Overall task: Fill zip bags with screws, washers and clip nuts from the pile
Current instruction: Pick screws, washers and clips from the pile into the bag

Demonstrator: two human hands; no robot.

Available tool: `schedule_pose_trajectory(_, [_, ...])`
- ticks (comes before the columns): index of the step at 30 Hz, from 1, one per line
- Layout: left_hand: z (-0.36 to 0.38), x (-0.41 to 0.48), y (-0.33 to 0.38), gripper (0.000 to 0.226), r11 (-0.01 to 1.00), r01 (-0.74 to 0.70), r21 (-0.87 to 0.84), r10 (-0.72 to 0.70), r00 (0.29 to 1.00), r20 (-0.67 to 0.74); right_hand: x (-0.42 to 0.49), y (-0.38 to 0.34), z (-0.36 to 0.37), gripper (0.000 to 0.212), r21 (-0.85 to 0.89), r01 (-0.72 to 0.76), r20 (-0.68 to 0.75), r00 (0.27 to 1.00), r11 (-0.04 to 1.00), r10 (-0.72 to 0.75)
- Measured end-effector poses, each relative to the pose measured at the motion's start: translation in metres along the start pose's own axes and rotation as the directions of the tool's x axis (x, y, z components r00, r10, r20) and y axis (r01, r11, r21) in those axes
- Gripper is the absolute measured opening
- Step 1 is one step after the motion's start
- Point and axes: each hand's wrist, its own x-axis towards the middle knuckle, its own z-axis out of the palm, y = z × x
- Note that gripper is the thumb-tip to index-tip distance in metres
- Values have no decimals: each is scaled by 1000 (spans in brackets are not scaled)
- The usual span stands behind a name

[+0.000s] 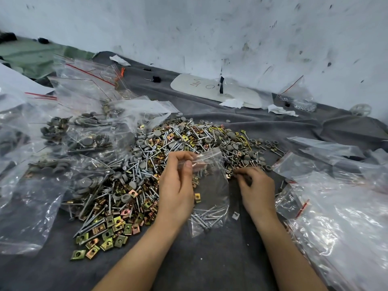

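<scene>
Grey cloth (210,259) below a scuffed white wall (210,28) carries the pile (147,164). At its near edge the left hand (176,185) pinches the zip bag (212,198) by its mouth, and the bag's length runs toward the person. The right hand (256,190) curls beside it; whether it holds anything is unclear.

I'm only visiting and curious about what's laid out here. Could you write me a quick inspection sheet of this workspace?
Surface: creased grey cloth.
Job's things: pile of screws, grey washers and clip nuts; zip bag with screws at its bottom; filled bags at left; clear bags at right, seemingly empty.
Clutter: white board with writing, paper scraps, black knob.
Hands: left hand pinches the zip bag's mouth; right hand curls its fingers at the pile's edge, grip unclear.
Cables: nothing seen.
Surroundings: scuffed white wall.
</scene>
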Motion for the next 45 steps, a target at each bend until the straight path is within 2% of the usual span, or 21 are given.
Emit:
schedule_pose_trajectory(3, [1, -1, 1, 14, 1000, 3, 3, -3, 1000, 3, -1, 0, -4, 16, 124, -33, -67, 997, 992, 42])
schedule_pose_trajectory(6, [1, -2, 2, 13, 1000, 5, 13, -5, 1000, 11, -2, -1, -6, 23, 225, -69, -98, 991, 972, 94])
schedule_pose_trajectory(13, [2, -3, 4, 15, 999, 29, 46, -30, 999, 23, -3, -4, -8, 17, 219, -68, -62, 995, 973, 84])
schedule_pose_trajectory(16, [2, -3, 3, 19, 992, 14, 129, -21, 998, 56, -4, -5, -9, 16, 229, -56, -59, 996, 972, 72])
schedule_pose_trajectory(22, [3, -4, 3, 23, 968, -40, 247, 16, 995, 100, -8, -10, -13, 28, 348, -64, -76, 992, 935, 96])
schedule_pose_trajectory(24, [2, -4, 4, 26, 968, -33, 247, 11, 996, 89, -8, -10, -14, 30, 307, -31, -98, 993, 951, 64])
schedule_pose_trajectory(27, [1, -2, 5, 28, 967, -21, 254, 7, 998, 58, -6, -10, -13, 24, 150, -6, -71, 997, 989, 17])
schedule_pose_trajectory(29, [1, -2, 5, 25, 968, -22, 248, 9, 999, 52, -6, -10, -10, 16, 25, 17, -7, 1000, 1000, -17])
schedule_pose_trajectory(32, [1, -6, 5, 20, 977, -28, 212, 20, 999, 40, -9, -8, -4, 20, -149, 87, 181, 982, 985, -59])
schedule_pose_trajectory(34, [0, -7, 5, 14, 984, -18, 178, 13, 999, 30, -10, -5, 0, 20, -203, 99, 236, 970, 974, -49])
schedule_pose_trajectory(37, [-1, -4, 6, 12, 987, -18, 162, 11, 999, 39, -6, -7, 0, 15, -152, 116, 111, 989, 982, -99])
schedule_pose_trajectory(40, [1, -1, 6, 17, 984, -37, 177, 13, 991, 134, -7, -15, -10, 15, 79, 65, -142, 988, 995, -53])
schedule_pose_trajectory(43, [3, -4, 4, 22, 958, -158, 241, 99, 966, 239, -13, -22, -25, 20, 327, 55, -280, 959, 944, 41])
schedule_pose_trajectory(45, [3, -4, 3, 13, 934, -270, 232, 204, 940, 273, -14, -33, -32, 22, 358, 106, -283, 959, 928, 0])
